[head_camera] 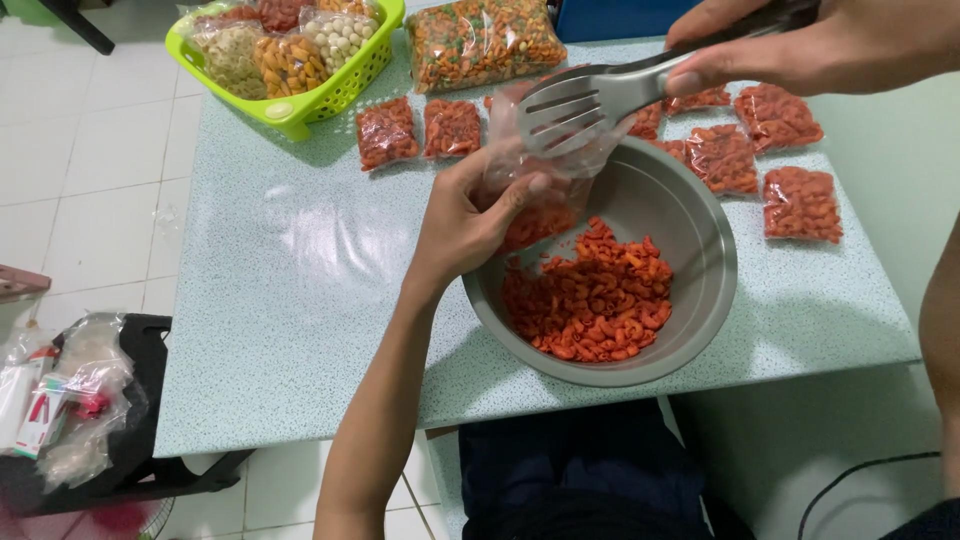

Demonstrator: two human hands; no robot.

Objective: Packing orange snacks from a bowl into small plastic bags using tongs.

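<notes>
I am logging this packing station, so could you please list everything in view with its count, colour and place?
metal bowl: one, silver, table's near edge.
loose macaroni snack: one heap, orange-red, inside the bowl.
clear plastic bag: one, partly filled with the snack, held over the bowl.
slotted tongs: one, grey metal, above the bag.
small sealed snack packets: about eight, orange-red, behind and right of the bowl.
large mixed-snack bag: one, orange and green, far edge.
basket: one, lime green, far left corner, holding assorted snack bags.
table: one, pale speckled blue-green.
black crate: one, on the floor at left, with plastic bags.
left hand: holds the bag open.
right hand: grips the tongs.
</notes>
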